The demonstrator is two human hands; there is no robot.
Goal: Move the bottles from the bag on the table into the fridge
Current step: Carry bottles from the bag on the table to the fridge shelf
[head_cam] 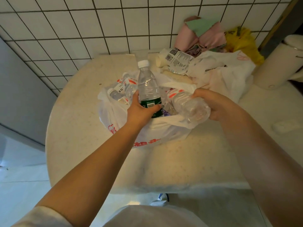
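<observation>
The left hand [141,110] has a tight grip on an upright green-label bottle [148,89] over the white bag [147,131] on the bench [78,122]. The right hand [213,105] grips a clear bottle [188,105] lying sideways at the bag's top.

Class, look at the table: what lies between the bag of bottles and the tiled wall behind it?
In the head view, only bare table lies between the bag and the tiled wall.

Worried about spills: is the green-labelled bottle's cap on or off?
On. The white cap sits on the neck of the green-labelled bottle, which the left hand holds upright.
</observation>
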